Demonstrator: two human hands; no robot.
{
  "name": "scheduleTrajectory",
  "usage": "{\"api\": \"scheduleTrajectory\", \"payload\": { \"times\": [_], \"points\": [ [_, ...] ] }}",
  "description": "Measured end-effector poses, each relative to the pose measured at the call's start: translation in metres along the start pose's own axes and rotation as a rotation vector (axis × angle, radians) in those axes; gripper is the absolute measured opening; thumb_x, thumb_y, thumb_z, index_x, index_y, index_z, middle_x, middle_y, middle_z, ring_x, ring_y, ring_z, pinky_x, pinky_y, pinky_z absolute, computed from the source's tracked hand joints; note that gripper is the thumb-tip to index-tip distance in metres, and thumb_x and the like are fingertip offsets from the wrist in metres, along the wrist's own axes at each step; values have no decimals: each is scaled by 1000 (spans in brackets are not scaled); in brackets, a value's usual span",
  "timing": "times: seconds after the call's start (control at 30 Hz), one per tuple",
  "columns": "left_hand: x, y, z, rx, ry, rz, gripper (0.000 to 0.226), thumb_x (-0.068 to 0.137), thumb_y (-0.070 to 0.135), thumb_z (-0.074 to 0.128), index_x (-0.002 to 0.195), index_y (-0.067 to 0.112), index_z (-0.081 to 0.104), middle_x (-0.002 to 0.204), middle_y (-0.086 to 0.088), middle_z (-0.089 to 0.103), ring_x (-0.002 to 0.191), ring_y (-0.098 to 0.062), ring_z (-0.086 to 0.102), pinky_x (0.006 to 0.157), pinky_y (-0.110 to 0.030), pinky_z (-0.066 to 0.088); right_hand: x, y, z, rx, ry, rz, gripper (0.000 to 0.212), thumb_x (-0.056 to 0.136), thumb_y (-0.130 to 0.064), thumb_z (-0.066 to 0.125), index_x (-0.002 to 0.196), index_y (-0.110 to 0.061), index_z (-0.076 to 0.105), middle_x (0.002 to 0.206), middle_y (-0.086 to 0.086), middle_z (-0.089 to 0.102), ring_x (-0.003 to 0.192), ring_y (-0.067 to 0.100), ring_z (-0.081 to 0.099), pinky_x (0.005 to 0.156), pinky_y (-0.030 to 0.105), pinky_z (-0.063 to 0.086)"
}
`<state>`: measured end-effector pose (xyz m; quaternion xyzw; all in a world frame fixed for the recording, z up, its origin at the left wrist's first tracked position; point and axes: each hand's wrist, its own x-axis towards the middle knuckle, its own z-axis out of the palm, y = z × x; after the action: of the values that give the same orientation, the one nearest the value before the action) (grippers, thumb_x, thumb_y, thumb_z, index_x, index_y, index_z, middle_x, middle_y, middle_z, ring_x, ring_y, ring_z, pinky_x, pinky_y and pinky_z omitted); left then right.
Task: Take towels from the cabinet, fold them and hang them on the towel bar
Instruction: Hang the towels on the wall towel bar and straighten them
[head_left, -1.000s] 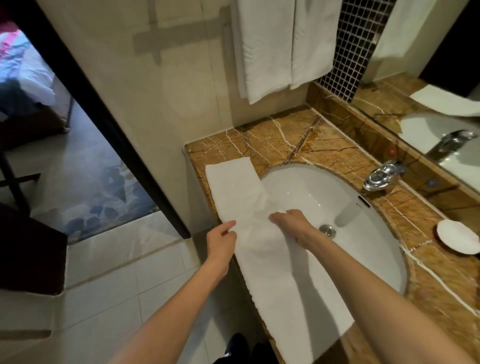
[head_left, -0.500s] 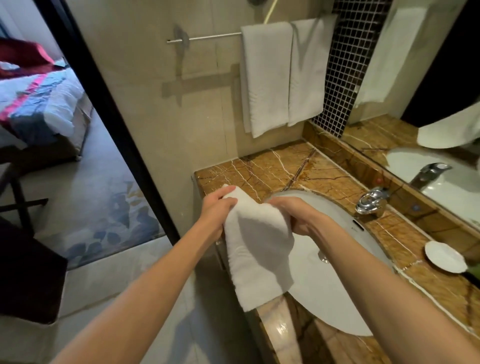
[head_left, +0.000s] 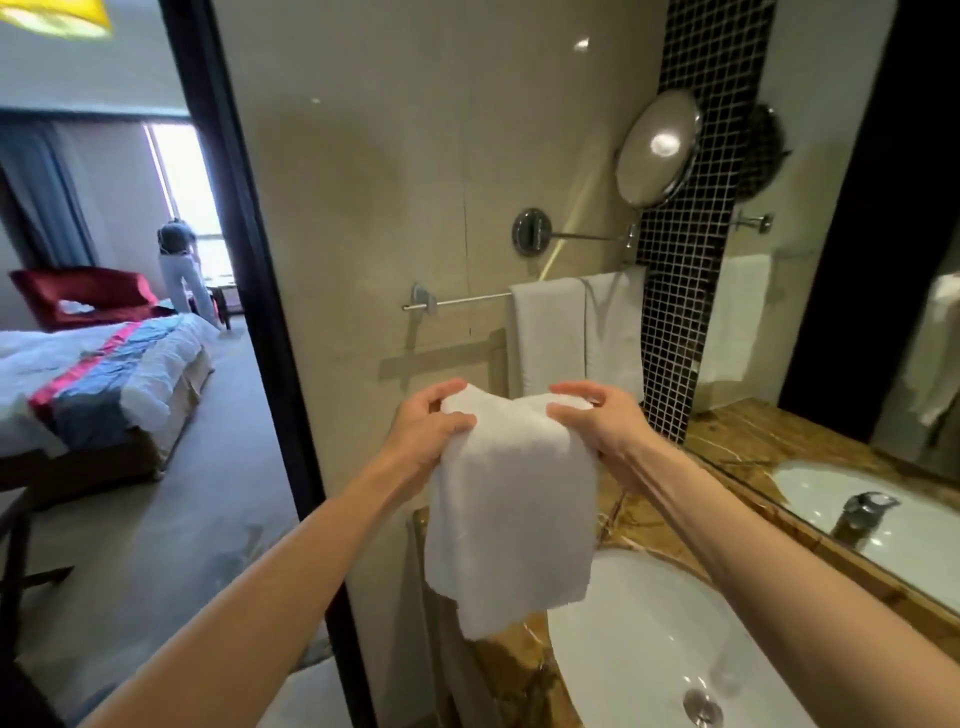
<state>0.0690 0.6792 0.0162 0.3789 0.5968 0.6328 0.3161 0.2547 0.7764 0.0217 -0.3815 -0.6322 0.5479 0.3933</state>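
A folded white towel (head_left: 511, 499) hangs in the air in front of the wall, above the counter's left end. My left hand (head_left: 428, 428) grips its top left corner and my right hand (head_left: 597, 421) grips its top right corner. Behind it on the wall runs a chrome towel bar (head_left: 460, 300). Two white towels (head_left: 574, 332) hang side by side on the bar's right half; its left half is bare. The held towel is below the bar and nearer to me. The cabinet is not in view.
A brown marble counter (head_left: 748, 431) holds a white sink (head_left: 649, 639) at lower right. A round swivel mirror (head_left: 657, 148) sticks out of the wall above the bar. The wall mirror (head_left: 852, 312) is at right. A dark door frame (head_left: 244, 291) at left opens onto a bedroom with a person.
The towel lay flat across the counter and sink. Both hands folded it, lifted it off the counter and raised it toward the towel bar. The view tilted upward.
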Motion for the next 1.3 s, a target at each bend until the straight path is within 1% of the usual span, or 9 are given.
{"api": "scheduleTrajectory", "payload": {
  "times": [0.17, 0.3, 0.37, 0.53, 0.67, 0.77, 1.03, 1.2, 1.3],
  "points": [
    [25, 68, -16, -17, -63, 113, 50, 79, -13, 61, 122, 12, 59, 107, -9, 58, 85, -19, 60, 64, -27, 52, 11, -70, 14, 21, 64, -165, 32, 81, -9, 74, 113, -15, 68, 107, 6, 64, 83, 18, 68, 63, 24, 59],
    [41, 110, -23, 8, -126, 146, 52, 81, -13, 59, 127, 9, 55, 99, -6, 53, 71, -13, 59, 53, -21, 50, 27, -107, 20, 63, 81, -243, 29, 85, -5, 67, 113, -11, 67, 111, 13, 67, 86, 24, 67, 81, 44, 57],
    [47, 129, -25, 21, -158, 159, 53, 81, -15, 56, 128, 9, 56, 100, -4, 49, 70, -12, 57, 46, -18, 46, 37, -123, 20, 73, 89, -272, 28, 88, -5, 62, 115, -11, 66, 110, 11, 67, 87, 21, 66, 84, 45, 57],
    [72, 165, -26, 73, -245, 231, 50, 83, -17, 50, 126, 8, 54, 102, -9, 56, 76, -15, 58, 48, -20, 49, 63, -159, 12, 37, 118, -380, 37, 88, 4, 53, 122, -8, 63, 114, 7, 65, 93, 14, 62, 80, 26, 52],
    [94, 190, -13, 56, -258, 312, 50, 83, -20, 46, 123, 7, 55, 92, -5, 58, 72, -13, 57, 48, -19, 50, 82, -186, 3, 3, 149, -457, 42, 84, 9, 54, 120, -10, 64, 112, 8, 66, 82, 16, 64, 77, 33, 54],
    [114, 204, -6, 44, -262, 358, 50, 82, -21, 44, 115, 14, 57, 93, -1, 61, 75, -13, 59, 53, -21, 52, 102, -206, -3, 27, 169, -496, 38, 86, 8, 55, 119, -9, 64, 109, 6, 66, 77, 13, 64, 71, 27, 54],
    [196, 223, 12, -19, -178, 448, 55, 81, -20, 43, 120, 15, 58, 93, 6, 63, 73, -11, 60, 48, -20, 51, 191, -235, -13, 79, 179, -589, 24, 85, 0, 63, 105, -11, 71, 101, 12, 71, 79, 17, 65, 74, 34, 54],
    [247, 226, 8, -67, -140, 481, 54, 82, -21, 42, 114, 19, 57, 106, -2, 60, 73, -11, 58, 45, -19, 51, 242, -250, 6, 176, 138, -603, 21, 87, 1, 62, 105, -5, 70, 87, 6, 69, 71, 10, 65, 59, 18, 53],
    [270, 224, 2, -66, -133, 478, 58, 79, -22, 40, 111, 23, 57, 110, -4, 57, 74, -13, 56, 44, -18, 49, 266, -256, 20, 193, 147, -645, 19, 85, 1, 61, 99, -7, 71, 88, 8, 68, 77, 14, 63, 68, 22, 52]
  ]
}}
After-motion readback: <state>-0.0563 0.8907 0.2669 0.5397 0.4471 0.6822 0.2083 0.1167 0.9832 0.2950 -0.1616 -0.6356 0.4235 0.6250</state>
